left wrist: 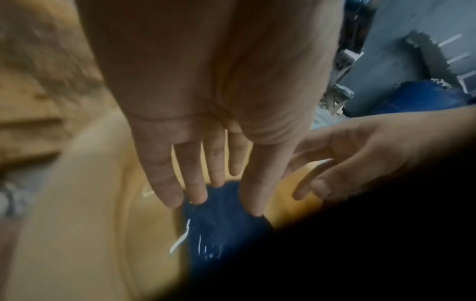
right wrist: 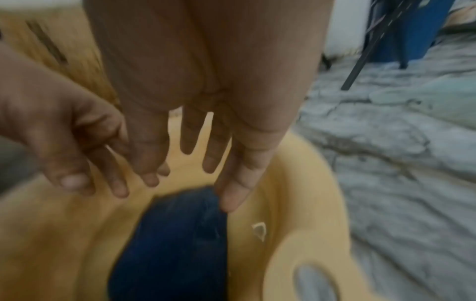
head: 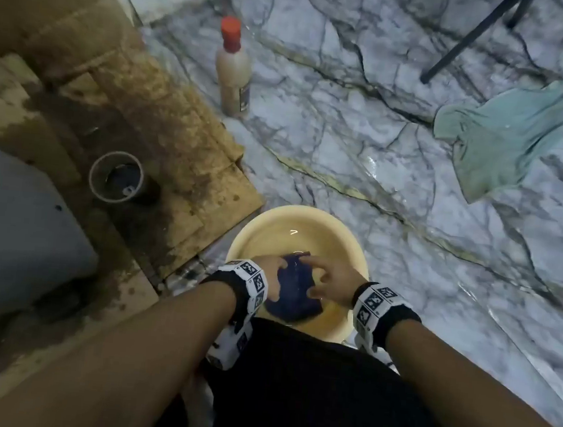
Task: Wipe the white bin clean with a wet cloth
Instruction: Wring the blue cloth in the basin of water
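Step in hand, as judged: wetting the dark blue cloth (head: 295, 285) in the round yellow plastic basin (head: 337, 230) of water. Soak it fully, then gather and wring it so it is damp rather than dripping. The left hand (head: 272, 274) and right hand (head: 330, 281) have straight, spread fingers, tips touching the cloth, which lies below and between them. A white bin cannot be identified in any view
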Demonstrator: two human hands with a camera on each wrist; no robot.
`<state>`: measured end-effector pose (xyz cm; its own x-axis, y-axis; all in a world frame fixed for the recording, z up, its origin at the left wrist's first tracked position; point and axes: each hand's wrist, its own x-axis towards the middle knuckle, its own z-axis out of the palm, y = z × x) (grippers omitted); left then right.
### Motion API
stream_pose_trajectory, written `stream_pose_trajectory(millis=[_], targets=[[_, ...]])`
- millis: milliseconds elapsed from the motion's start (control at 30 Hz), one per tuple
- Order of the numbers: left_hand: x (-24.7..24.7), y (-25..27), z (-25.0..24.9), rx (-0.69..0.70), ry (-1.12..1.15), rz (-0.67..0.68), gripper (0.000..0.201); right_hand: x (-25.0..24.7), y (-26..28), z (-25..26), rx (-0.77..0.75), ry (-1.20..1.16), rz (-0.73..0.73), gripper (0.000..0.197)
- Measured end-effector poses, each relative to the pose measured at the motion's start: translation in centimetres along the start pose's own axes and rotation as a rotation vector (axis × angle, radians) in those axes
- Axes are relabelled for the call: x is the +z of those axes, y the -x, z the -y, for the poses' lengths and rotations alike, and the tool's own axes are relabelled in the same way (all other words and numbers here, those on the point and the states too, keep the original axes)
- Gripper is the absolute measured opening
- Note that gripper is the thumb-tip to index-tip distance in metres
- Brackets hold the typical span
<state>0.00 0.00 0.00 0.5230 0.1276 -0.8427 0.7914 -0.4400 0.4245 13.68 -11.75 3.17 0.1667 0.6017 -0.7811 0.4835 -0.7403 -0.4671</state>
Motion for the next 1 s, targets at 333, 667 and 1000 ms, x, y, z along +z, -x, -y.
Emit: stream_pose_trajectory(millis=[333,667,1000], targets=[[6.8,-8.5,4.9,0.096,-0.055,0.012,0.099,3.3,-4.6,-1.7,0.085,0.302,0.155,0.118],[5.5,-3.7,3.0,0.096,-0.263,0.019,0.079,7.0,-4.3,-2.4,0.065,0.326,0.147,0.108],[5.3,-3.1,2.6,0.150,-0.363,-0.018,0.035,5.7,-3.4,-2.8,0.019,0.092,0.174,0.024]])
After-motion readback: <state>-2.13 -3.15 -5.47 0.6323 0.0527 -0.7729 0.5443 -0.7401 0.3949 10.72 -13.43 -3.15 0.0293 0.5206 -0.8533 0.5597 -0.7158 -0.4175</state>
